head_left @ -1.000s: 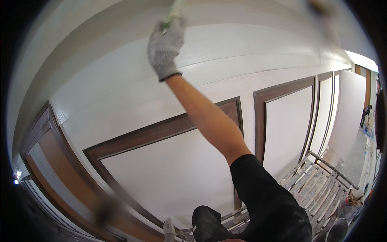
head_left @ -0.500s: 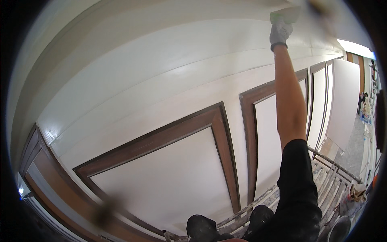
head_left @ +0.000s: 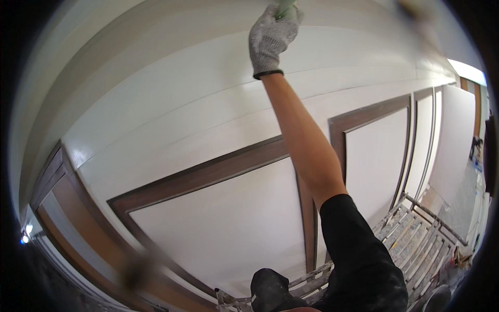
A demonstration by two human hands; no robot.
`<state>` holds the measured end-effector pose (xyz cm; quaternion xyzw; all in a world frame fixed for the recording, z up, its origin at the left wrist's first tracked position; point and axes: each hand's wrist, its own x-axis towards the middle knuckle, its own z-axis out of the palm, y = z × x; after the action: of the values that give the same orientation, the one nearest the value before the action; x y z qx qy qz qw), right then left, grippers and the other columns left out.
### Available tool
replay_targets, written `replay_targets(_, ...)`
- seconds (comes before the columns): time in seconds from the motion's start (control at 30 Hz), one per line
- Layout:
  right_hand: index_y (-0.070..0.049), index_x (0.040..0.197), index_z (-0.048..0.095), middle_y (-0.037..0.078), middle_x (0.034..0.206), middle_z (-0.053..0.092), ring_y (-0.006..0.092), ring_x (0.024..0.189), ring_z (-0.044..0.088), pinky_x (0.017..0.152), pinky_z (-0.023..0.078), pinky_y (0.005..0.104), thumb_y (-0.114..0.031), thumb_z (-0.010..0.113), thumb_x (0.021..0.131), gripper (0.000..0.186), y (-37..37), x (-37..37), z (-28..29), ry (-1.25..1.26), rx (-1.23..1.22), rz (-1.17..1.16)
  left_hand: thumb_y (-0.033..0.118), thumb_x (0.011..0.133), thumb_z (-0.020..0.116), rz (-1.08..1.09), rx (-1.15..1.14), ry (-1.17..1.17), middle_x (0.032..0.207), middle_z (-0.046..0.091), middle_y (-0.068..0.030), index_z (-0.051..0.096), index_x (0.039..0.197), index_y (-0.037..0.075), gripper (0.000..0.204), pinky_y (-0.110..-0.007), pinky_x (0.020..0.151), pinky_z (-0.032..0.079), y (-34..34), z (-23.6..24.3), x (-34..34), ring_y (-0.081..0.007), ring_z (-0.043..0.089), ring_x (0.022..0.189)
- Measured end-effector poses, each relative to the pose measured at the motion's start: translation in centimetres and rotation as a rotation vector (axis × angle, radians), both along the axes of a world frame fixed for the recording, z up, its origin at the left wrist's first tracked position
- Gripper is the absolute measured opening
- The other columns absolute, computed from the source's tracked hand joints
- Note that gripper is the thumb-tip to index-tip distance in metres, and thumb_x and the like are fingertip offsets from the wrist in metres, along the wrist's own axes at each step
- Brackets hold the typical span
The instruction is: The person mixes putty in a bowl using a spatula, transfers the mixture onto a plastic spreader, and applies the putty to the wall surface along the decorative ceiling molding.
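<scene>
My right hand (head_left: 273,41), in a grey knit glove with a dark cuff, reaches high at the top of the head view. Its fingers are closed round the green part of a wide-bladed scraper (head_left: 286,8); the blade is now cut off by the picture's upper edge. Behind it stretches the pale, smooth upper wall (head_left: 171,104), curving toward the ceiling. Whether the blade touches that surface cannot be seen. My left hand is out of view.
Dark brown wooden frames (head_left: 208,170) border white panels (head_left: 223,223) below. Under me lies a paint-spattered slatted scaffold platform (head_left: 416,244) with a rail (head_left: 436,219) at its end. A brown door frame (head_left: 78,203) stands at left. Far right, a person (head_left: 475,148) is near the floor.
My right hand has swept left along the upper wall with the scraper and now appears larger. The scraper's blade has passed out of the picture. The view has shifted slightly.
</scene>
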<state>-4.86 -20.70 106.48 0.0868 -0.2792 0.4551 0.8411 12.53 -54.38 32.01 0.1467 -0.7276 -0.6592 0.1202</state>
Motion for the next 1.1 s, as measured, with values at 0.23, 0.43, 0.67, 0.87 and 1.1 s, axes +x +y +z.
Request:
replay_targets(0.23, 0.001, 0.132, 0.059, 0.023, 0.125, 0.061, 0.0411, 0.118, 0.058, 0.106, 0.047, 0.0484, -0.008, 0.059, 0.097, 0.036, -22.0, 5.4, -0.3, 0.184, 0.151, 0.322, 0.023, 0.111, 0.049, 0.134, 0.031, -0.021, 0.135, 0.066, -0.0147, 0.065, 0.133, -0.004, 0.039, -0.037, 0.113, 0.042, -4.3, -1.4, 5.8, -0.0242, 0.058, 0.129)
replay_targets(0.43, 0.005, 0.135, 0.055, 0.022, 0.135, 0.06, 0.0337, 0.12, 0.061, 0.097, 0.052, 0.0401, -0.012, 0.065, 0.088, 0.051, -35.8, 9.0, 0.8, 0.175, 0.039, 0.308, 0.023, 0.111, 0.048, 0.19, 0.037, -0.022, 0.135, 0.066, -0.0147, 0.065, 0.133, -0.004, 0.039, -0.038, 0.113, 0.042, -4.9, -1.4, 8.0, -0.0243, 0.058, 0.129)
replay_targets(0.67, -0.002, 0.15, 0.047, 0.022, 0.15, 0.052, 0.0379, 0.138, 0.051, 0.107, 0.048, 0.0444, -0.006, 0.064, 0.091, 0.061, -39.3, 11.3, -9.0, 0.002, 0.767, 0.77, 0.023, 0.111, 0.048, 0.263, 0.037, -0.03, 0.136, 0.066, -0.0147, 0.065, 0.133, -0.004, 0.039, -0.038, 0.114, 0.042, -4.8, -1.7, 10.3, -0.0244, 0.058, 0.13)
replay_targets(0.87, 0.0, 0.131, 0.054, 0.017, 0.126, 0.061, 0.0317, 0.117, 0.056, 0.101, 0.045, 0.0433, -0.018, 0.053, 0.107, 0.03, -21.4, 3.6, -12.4, 0.124, 0.439, 0.595, 0.023, 0.111, 0.048, 0.28, 0.059, -0.021, 0.136, 0.066, -0.0147, 0.064, 0.134, -0.004, 0.039, -0.038, 0.114, 0.042, -4.8, -2.9, 11.2, -0.0245, 0.058, 0.13)
replay_targets(1.1, 0.007, 0.112, 0.058, 0.022, 0.102, 0.062, 0.036, 0.091, 0.057, 0.089, 0.047, 0.0465, -0.016, 0.056, 0.1, 0.026, -6.5, 1.0, -2.6, 0.045, 0.002, 0.223, 0.023, 0.111, 0.048, 0.243, 0.077, -0.04, 0.136, 0.066, -0.0146, 0.064, 0.134, -0.005, 0.04, -0.038, 0.114, 0.042, -4.4, -3.6, 10.6, -0.0246, 0.058, 0.13)
